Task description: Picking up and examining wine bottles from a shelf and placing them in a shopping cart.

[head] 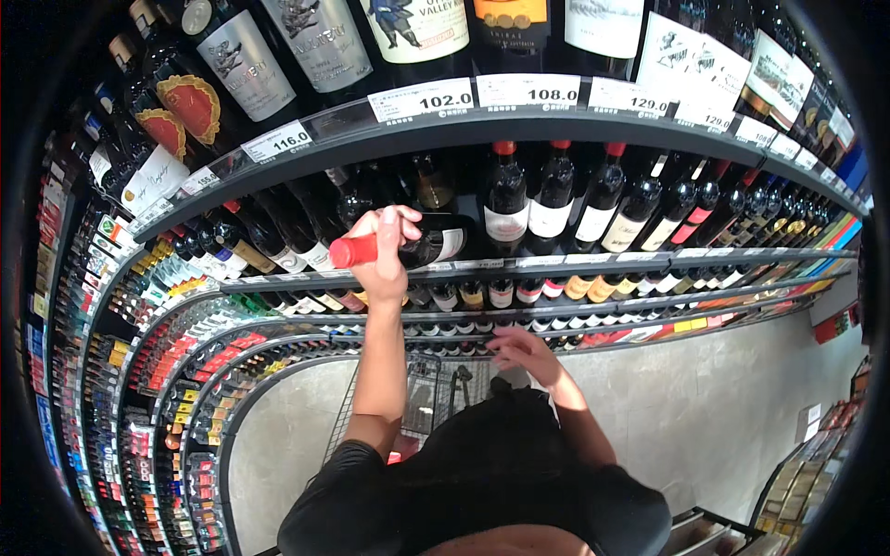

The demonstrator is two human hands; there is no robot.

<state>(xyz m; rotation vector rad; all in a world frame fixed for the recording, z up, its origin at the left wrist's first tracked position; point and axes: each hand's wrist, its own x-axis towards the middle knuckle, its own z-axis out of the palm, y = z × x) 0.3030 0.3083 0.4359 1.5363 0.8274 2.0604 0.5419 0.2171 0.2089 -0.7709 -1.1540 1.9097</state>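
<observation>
My left hand (386,257) is wrapped around the neck of a dark glass wine bottle (437,242). The bottle lies tilted nearly level, its red capsule pointing left and its body reaching right toward the shelf. Part of a white label shows on it. Upright wine bottles with red tops (506,201) stand to its right on the same shelf level. My right hand (523,353) hangs lower, in front of the bottom shelves, with nothing in it and its fingers loosely bent and apart.
An upper shelf edge (445,128) with price tags juts out above my left hand and carries more wine bottles. Lower shelf rows (528,323) curve round to the left. A wire shopping cart (422,389) stands on the grey floor (667,403), partly behind my body.
</observation>
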